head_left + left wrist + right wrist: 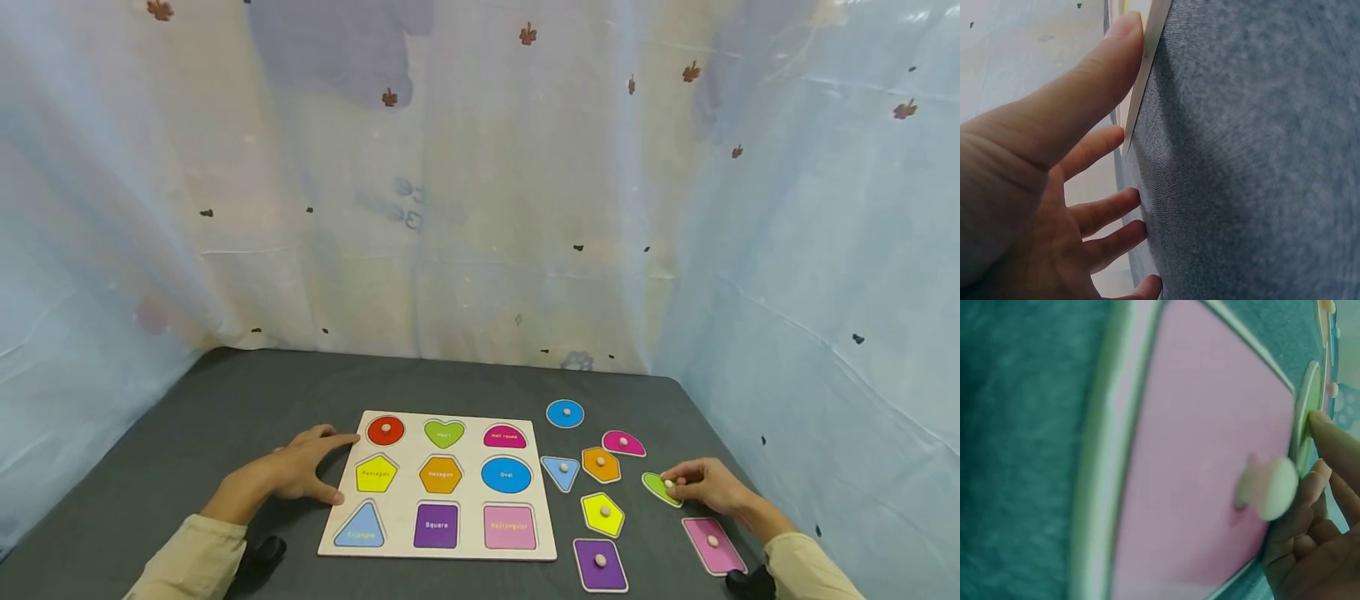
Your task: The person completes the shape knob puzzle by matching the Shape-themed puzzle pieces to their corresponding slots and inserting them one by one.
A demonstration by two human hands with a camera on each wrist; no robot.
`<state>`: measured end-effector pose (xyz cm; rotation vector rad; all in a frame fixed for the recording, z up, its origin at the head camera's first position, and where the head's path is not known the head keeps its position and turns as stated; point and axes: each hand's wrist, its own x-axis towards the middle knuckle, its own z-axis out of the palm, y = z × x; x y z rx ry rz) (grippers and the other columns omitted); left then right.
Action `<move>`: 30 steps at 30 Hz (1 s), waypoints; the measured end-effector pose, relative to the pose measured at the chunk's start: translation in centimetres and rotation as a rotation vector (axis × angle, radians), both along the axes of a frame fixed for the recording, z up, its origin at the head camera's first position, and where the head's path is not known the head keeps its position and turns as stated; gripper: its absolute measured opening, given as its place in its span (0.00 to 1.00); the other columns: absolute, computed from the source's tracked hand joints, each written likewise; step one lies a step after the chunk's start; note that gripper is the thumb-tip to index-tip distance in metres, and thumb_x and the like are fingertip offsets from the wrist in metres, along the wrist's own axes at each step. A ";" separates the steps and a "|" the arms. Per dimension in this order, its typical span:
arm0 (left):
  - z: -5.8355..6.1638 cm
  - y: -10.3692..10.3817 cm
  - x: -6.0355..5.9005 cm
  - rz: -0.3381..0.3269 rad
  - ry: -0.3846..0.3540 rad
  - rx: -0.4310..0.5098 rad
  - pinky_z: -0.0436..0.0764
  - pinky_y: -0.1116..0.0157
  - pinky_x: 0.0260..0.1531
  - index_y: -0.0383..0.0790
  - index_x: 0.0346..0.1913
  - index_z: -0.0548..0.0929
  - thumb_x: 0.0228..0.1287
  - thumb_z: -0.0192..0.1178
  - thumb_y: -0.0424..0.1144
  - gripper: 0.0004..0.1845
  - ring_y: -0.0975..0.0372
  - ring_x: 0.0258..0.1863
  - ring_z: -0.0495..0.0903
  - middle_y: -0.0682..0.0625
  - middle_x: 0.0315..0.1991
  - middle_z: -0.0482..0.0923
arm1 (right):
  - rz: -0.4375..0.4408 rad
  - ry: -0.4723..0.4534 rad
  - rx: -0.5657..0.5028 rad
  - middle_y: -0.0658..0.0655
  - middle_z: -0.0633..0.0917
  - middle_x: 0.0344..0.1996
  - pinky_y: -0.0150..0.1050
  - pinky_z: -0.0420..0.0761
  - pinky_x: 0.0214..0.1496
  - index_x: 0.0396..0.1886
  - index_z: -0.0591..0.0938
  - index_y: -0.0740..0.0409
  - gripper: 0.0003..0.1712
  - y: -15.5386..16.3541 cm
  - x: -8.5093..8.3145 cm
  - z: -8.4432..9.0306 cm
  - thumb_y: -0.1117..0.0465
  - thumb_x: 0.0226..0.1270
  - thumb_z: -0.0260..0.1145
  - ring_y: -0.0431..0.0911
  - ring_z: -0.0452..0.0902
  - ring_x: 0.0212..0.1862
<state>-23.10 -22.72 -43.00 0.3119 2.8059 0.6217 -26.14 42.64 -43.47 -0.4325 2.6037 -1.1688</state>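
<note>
A white shape puzzle board (405,532) with printed recesses lies in front of me. The red circle piece (386,431) sits in its top left recess. My left hand (306,465) rests at the board's left edge, thumb and index finger spread along it. In the left wrist view the thumb (1094,75) touches the board's edge and the other fingers lie fairly straight. To the right of the board, my right hand (712,485) pinches a green puzzle piece (658,488) near its white knob. Its fingers cover part of that piece, also in the right wrist view.
Loose knobbed pieces lie right of the board: blue oval (565,414), magenta half round (624,444), orange hexagon (602,472), blue triangle (560,473), yellow pentagon (602,523), purple square (601,575). A pink rectangle (712,557) lies close below my right hand. Curtains (487,208) surround the grey table.
</note>
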 end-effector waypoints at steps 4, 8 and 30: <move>-0.2 0.0 -0.1 -0.006 -0.003 -0.007 0.55 0.20 0.59 0.49 0.74 0.69 0.44 0.81 0.53 0.52 0.33 0.69 0.61 0.31 0.72 0.60 | 0.030 -0.003 -0.005 0.45 0.77 0.27 0.28 0.72 0.31 0.48 0.82 0.81 0.18 -0.2 0.1 0.1 0.68 0.67 0.69 0.31 0.70 0.30; -0.3 -0.3 -0.1 -0.006 -0.001 -0.014 0.55 0.20 0.59 0.49 0.74 0.69 0.43 0.81 0.54 0.52 0.34 0.69 0.61 0.32 0.71 0.61 | 0.036 -0.018 0.003 0.47 0.76 0.26 0.29 0.72 0.32 0.48 0.83 0.79 0.18 -0.5 -0.1 0.2 0.66 0.68 0.69 0.32 0.70 0.30; 0.1 0.0 -0.1 -0.025 0.006 -0.026 0.56 0.20 0.58 0.48 0.75 0.67 0.45 0.80 0.54 0.52 0.33 0.69 0.61 0.30 0.72 0.60 | 0.113 0.116 0.020 0.54 0.79 0.30 0.30 0.74 0.31 0.47 0.86 0.70 0.13 -5.6 -0.7 3.7 0.65 0.68 0.69 0.37 0.72 0.31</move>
